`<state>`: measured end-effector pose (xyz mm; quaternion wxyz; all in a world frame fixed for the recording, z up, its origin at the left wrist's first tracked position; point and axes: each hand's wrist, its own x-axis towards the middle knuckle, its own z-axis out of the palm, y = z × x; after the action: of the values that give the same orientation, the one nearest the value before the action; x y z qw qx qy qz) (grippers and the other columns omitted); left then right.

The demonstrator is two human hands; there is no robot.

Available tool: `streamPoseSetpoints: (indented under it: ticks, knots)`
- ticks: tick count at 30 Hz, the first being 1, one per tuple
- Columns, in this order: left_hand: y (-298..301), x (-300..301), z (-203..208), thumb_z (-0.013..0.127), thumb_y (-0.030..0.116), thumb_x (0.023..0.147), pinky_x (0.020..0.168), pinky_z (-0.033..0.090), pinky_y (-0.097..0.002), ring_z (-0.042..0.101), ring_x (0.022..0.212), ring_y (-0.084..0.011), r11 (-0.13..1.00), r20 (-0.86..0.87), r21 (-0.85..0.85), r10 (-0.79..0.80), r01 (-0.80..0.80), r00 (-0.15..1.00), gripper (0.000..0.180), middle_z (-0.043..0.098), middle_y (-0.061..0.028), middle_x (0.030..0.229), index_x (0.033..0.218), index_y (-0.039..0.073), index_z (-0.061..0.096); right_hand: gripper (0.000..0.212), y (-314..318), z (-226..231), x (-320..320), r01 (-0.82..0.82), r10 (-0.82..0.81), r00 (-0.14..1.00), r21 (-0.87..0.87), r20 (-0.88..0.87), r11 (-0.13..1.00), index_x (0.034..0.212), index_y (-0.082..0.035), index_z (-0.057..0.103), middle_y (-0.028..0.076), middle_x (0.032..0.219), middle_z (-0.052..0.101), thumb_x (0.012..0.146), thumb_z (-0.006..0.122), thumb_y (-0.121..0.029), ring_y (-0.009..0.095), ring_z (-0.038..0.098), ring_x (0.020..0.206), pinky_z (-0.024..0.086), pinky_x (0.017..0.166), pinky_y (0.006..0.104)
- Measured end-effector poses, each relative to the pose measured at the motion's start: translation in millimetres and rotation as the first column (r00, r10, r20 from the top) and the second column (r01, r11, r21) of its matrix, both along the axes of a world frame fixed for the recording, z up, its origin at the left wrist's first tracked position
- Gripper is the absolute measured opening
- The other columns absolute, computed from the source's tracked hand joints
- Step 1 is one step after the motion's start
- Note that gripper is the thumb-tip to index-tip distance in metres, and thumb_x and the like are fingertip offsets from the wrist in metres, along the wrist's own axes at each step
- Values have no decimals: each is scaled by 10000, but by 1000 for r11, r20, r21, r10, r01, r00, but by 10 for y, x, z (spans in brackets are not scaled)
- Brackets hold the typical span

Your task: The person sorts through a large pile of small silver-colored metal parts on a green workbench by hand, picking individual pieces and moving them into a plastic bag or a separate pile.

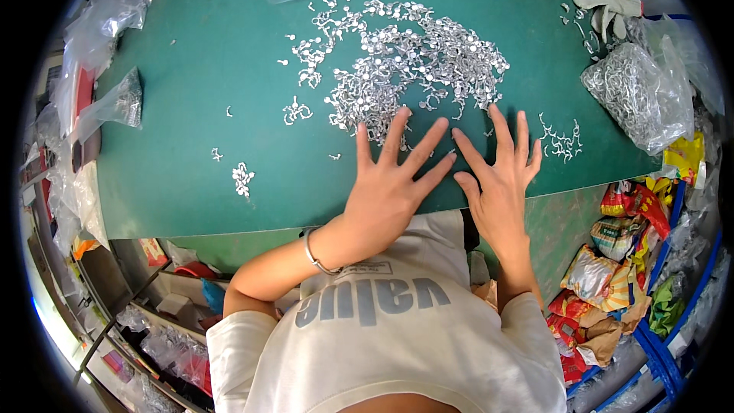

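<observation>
A large heap of small silvery metal pieces (451, 53), some with round flat heads, spreads over the green table. My left hand (390, 191) reaches in from the near edge, palm down with fingers spread, its fingertips at the heap's near side. To its right, my right hand (497, 176) is also spread, its fingers just short of the heap. Neither hand grips anything that I can see. A loose group of thin curved metal pieces (562, 140) lies right of my right hand. Farther left sits a little cluster of silvery pieces (242, 179).
The green tabletop (176, 145) ends at a near edge before my body. A clear bag of metal pieces (638, 95) and a pale glove (608, 4) lie at right. Plastic bags (115, 107) crowd the left edge. Colourful packages (604, 275) fill a blue-framed rack at lower right.
</observation>
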<state>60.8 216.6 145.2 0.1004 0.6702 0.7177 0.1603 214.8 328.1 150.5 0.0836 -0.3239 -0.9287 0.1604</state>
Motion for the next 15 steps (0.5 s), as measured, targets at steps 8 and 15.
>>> streamPoseSetpoints:
  ticks: [8, 15]
  knots:
    - [-30, -81, 20, 721, 147, 791, 976, 241, -760, 227, 1409, -446, 996, -43, -18, 86, -87, 995, 501, 308, -65, 1547, 1278, 176, 608, 439, 25, -47, 544, 282, -301, 951, 197, 74, 939, 1315, -209, 599, 153, 1518, 326, 888, 601, -310, 434, 205, 1421, 135, 1086, 654]
    - [-19, -11, 81, 722, 163, 793, 1000, 245, -739, 235, 1411, -432, 998, -15, 10, 57, -57, 998, 545, 312, -77, 1543, 1317, 168, 570, 496, 39, 27, 49, 89, -86, 995, 93, -43, 992, 1322, -233, 594, 163, 1527, 303, 834, 678, -256, 466, 206, 1408, 136, 1082, 645]
